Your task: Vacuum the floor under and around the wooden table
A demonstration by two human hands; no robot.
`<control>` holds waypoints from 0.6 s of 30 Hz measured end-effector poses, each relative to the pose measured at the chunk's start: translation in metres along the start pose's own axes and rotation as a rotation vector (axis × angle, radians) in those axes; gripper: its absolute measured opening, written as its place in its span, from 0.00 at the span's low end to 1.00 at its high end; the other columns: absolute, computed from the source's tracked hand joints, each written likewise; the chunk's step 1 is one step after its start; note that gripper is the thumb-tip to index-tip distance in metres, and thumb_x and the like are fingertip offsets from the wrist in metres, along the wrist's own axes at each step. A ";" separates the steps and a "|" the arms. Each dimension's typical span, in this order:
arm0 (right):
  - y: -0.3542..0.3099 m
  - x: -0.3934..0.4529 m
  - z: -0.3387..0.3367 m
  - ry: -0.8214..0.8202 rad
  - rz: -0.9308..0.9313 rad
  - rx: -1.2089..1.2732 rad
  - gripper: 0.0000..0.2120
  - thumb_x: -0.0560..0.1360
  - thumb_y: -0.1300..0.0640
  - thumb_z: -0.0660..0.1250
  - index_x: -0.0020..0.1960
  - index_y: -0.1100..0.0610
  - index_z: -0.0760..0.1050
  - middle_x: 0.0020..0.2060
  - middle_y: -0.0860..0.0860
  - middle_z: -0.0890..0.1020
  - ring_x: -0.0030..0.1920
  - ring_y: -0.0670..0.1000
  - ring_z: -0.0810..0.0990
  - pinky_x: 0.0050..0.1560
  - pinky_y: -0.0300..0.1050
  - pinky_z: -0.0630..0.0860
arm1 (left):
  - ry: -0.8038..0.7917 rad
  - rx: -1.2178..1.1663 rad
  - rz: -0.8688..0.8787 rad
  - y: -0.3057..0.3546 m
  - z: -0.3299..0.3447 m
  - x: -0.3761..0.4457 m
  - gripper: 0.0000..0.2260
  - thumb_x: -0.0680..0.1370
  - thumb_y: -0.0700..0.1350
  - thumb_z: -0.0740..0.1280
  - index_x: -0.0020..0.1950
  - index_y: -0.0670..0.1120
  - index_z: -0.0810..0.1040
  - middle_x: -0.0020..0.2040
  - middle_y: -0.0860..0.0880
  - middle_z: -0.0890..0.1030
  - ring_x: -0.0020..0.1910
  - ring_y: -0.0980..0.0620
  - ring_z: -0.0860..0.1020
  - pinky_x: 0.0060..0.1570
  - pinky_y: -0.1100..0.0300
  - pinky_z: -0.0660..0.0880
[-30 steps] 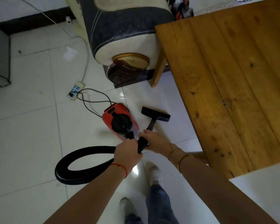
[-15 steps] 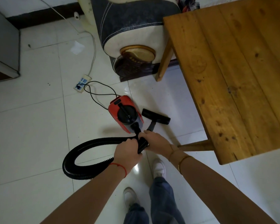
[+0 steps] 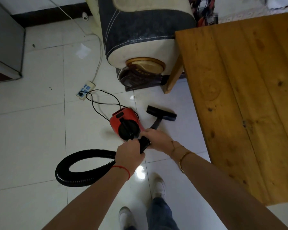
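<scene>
Both hands grip the black hose [image 3: 144, 143]: left hand [image 3: 129, 155] fingers wrapped near, right hand [image 3: 157, 138] fingers closed just beyond.

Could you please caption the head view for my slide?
Both hands, left hand and right hand, hold the black hose beside the red vacuum, near the wooden table.

Vacuum body [image 3: 125, 124]: small red canister with a black round top, sitting on the floor left of the table.
Hose [image 3: 83, 166]: black, ribbed, curled in one loop on the tiles, rising toward the wand.
Wand [image 3: 156, 124]: dark tube slanting down to the floor head; its upper end is hidden.
Floor head [image 3: 161, 113]: black bar, apparently flat on the tiles, just beside the table's edge.
Wooden table [image 3: 243, 97]: bare plank top with knots, one leg visible at the far corner.
Floor [image 3: 32, 130]: glossy white tiles with a few dark specks.
</scene>
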State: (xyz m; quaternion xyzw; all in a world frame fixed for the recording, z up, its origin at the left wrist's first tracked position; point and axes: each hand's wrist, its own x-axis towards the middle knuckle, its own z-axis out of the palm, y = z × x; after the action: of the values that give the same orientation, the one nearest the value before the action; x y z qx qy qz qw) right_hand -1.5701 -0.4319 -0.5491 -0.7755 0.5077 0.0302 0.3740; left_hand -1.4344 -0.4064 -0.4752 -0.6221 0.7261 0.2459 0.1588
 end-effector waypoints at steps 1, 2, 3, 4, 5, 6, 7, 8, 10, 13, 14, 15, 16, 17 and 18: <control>0.005 0.006 -0.006 -0.002 -0.008 -0.003 0.13 0.73 0.57 0.69 0.56 0.58 0.73 0.51 0.56 0.78 0.51 0.56 0.79 0.52 0.50 0.77 | 0.000 -0.008 -0.013 0.003 -0.002 0.008 0.11 0.75 0.49 0.66 0.53 0.45 0.74 0.43 0.50 0.75 0.39 0.51 0.77 0.38 0.61 0.71; 0.011 0.011 -0.012 -0.007 -0.014 -0.007 0.13 0.73 0.58 0.69 0.55 0.58 0.73 0.51 0.56 0.78 0.50 0.56 0.79 0.52 0.50 0.77 | 0.001 -0.016 -0.021 0.006 -0.004 0.016 0.11 0.75 0.49 0.66 0.53 0.45 0.74 0.44 0.49 0.76 0.40 0.50 0.77 0.38 0.60 0.71; 0.016 0.017 -0.017 -0.010 -0.022 -0.006 0.12 0.73 0.58 0.69 0.54 0.58 0.73 0.51 0.56 0.78 0.50 0.56 0.79 0.52 0.50 0.77 | 0.002 -0.022 -0.026 0.008 -0.005 0.024 0.11 0.75 0.50 0.66 0.53 0.45 0.74 0.44 0.49 0.76 0.41 0.50 0.78 0.38 0.60 0.72; 0.022 0.022 -0.022 -0.015 -0.031 -0.004 0.12 0.73 0.59 0.69 0.54 0.58 0.73 0.51 0.56 0.77 0.50 0.56 0.78 0.52 0.49 0.77 | -0.001 -0.027 -0.031 0.010 -0.006 0.032 0.12 0.75 0.50 0.66 0.53 0.45 0.74 0.45 0.48 0.77 0.41 0.49 0.79 0.38 0.60 0.73; 0.027 0.027 -0.027 -0.020 -0.042 -0.004 0.11 0.72 0.59 0.69 0.54 0.58 0.74 0.51 0.56 0.77 0.50 0.56 0.78 0.52 0.48 0.76 | -0.001 -0.033 -0.035 0.012 -0.008 0.038 0.12 0.75 0.50 0.66 0.53 0.45 0.74 0.45 0.48 0.77 0.41 0.49 0.79 0.39 0.60 0.74; 0.031 0.032 -0.031 -0.023 -0.055 -0.005 0.11 0.72 0.59 0.70 0.54 0.59 0.74 0.51 0.56 0.77 0.51 0.55 0.78 0.52 0.48 0.76 | 0.001 -0.040 -0.040 0.014 -0.009 0.044 0.12 0.75 0.50 0.66 0.52 0.45 0.74 0.45 0.48 0.77 0.41 0.49 0.79 0.39 0.59 0.75; 0.036 0.036 -0.035 -0.027 -0.066 -0.004 0.11 0.72 0.59 0.70 0.54 0.58 0.74 0.51 0.56 0.77 0.51 0.55 0.77 0.52 0.48 0.76 | 0.006 -0.050 -0.045 0.015 -0.010 0.051 0.12 0.74 0.50 0.67 0.52 0.45 0.74 0.44 0.48 0.77 0.40 0.49 0.79 0.40 0.59 0.76; 0.039 0.041 -0.039 -0.028 -0.071 -0.002 0.12 0.72 0.58 0.70 0.54 0.58 0.74 0.51 0.56 0.77 0.51 0.55 0.77 0.53 0.48 0.76 | 0.012 -0.058 -0.050 0.016 -0.011 0.056 0.11 0.74 0.50 0.67 0.52 0.45 0.74 0.44 0.48 0.77 0.39 0.49 0.79 0.39 0.59 0.76; 0.045 0.050 -0.045 -0.034 -0.069 0.000 0.12 0.72 0.59 0.70 0.53 0.58 0.74 0.51 0.56 0.77 0.51 0.55 0.77 0.51 0.48 0.76 | 0.020 -0.078 -0.063 0.017 -0.013 0.068 0.11 0.74 0.50 0.67 0.51 0.45 0.74 0.43 0.49 0.78 0.38 0.50 0.79 0.38 0.59 0.77; 0.049 0.061 -0.052 -0.047 -0.073 0.003 0.11 0.71 0.60 0.70 0.52 0.58 0.74 0.50 0.56 0.77 0.51 0.56 0.77 0.50 0.49 0.76 | 0.029 -0.110 -0.079 0.017 -0.016 0.080 0.11 0.75 0.52 0.66 0.50 0.45 0.75 0.40 0.49 0.79 0.35 0.51 0.79 0.36 0.58 0.79; 0.050 0.064 -0.054 -0.053 -0.070 0.005 0.12 0.71 0.60 0.71 0.52 0.58 0.74 0.50 0.56 0.77 0.51 0.56 0.77 0.51 0.49 0.76 | 0.029 -0.114 -0.082 0.017 -0.017 0.083 0.11 0.76 0.53 0.65 0.49 0.46 0.75 0.39 0.49 0.79 0.34 0.51 0.79 0.35 0.58 0.78; 0.051 0.067 -0.055 -0.060 -0.067 0.004 0.12 0.71 0.59 0.71 0.53 0.58 0.74 0.51 0.56 0.77 0.51 0.56 0.77 0.52 0.50 0.76 | 0.025 -0.118 -0.087 0.016 -0.018 0.085 0.11 0.76 0.53 0.66 0.48 0.46 0.75 0.38 0.49 0.78 0.33 0.51 0.79 0.33 0.59 0.78; 0.051 0.069 -0.057 -0.067 -0.064 0.002 0.12 0.71 0.59 0.71 0.53 0.57 0.74 0.51 0.56 0.77 0.52 0.56 0.77 0.53 0.51 0.76 | 0.019 -0.121 -0.092 0.016 -0.018 0.087 0.10 0.75 0.53 0.66 0.48 0.46 0.75 0.37 0.49 0.78 0.32 0.52 0.78 0.32 0.60 0.77; 0.051 0.070 -0.057 -0.072 -0.060 -0.002 0.12 0.72 0.59 0.70 0.54 0.57 0.74 0.51 0.56 0.77 0.52 0.56 0.77 0.54 0.51 0.76 | 0.016 -0.125 -0.094 0.015 -0.019 0.088 0.10 0.75 0.52 0.66 0.47 0.46 0.75 0.36 0.50 0.78 0.32 0.52 0.78 0.32 0.60 0.76; 0.050 0.070 -0.058 -0.074 -0.058 -0.006 0.12 0.72 0.58 0.70 0.54 0.57 0.74 0.52 0.56 0.77 0.52 0.56 0.77 0.55 0.51 0.76 | 0.013 -0.124 -0.094 0.013 -0.020 0.088 0.10 0.75 0.52 0.67 0.47 0.46 0.75 0.36 0.50 0.78 0.32 0.52 0.78 0.32 0.60 0.76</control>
State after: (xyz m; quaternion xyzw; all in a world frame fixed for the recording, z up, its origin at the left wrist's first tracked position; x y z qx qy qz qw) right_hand -1.5963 -0.5311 -0.5651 -0.7894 0.4708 0.0499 0.3908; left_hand -1.4617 -0.4889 -0.5040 -0.6657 0.6805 0.2786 0.1267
